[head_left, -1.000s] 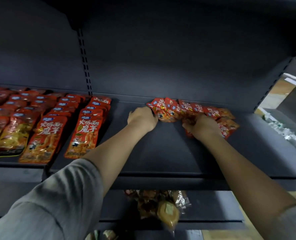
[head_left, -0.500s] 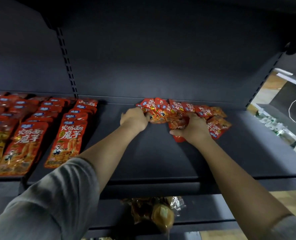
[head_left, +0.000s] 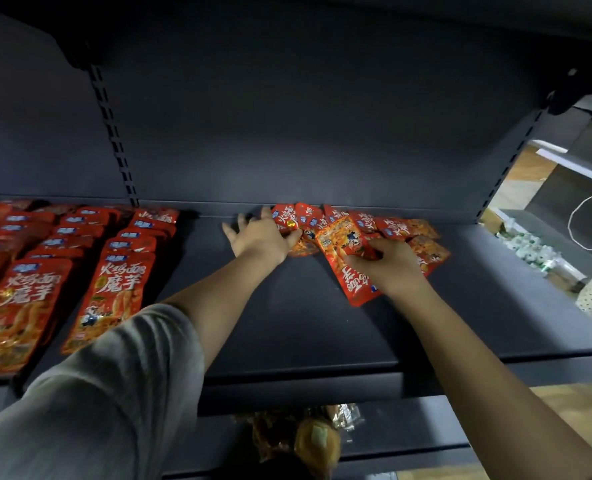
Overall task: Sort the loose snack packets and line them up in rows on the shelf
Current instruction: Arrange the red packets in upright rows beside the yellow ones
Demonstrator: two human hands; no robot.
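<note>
A loose heap of red snack packets [head_left: 396, 228] lies at the back of the dark shelf [head_left: 322, 327], right of centre. My right hand [head_left: 390, 263] grips one red packet [head_left: 348, 261] and holds it tilted toward me, its printed face up. My left hand [head_left: 261, 237] lies flat with spread fingers at the heap's left edge, its thumb touching a packet. On the left, the same red packets stand in neat overlapping rows [head_left: 114, 271].
The shelf's back wall [head_left: 305, 150] rises right behind the heap. A slotted upright [head_left: 114, 140] separates the two shelf bays. Below, a lower shelf holds golden snack bags [head_left: 317, 441]. At the right lie a wooden floor and other shelving [head_left: 571, 202].
My right hand has pulled one packet out of the heap toward me. My left hand has opened from curled to flat and slid a little left.
</note>
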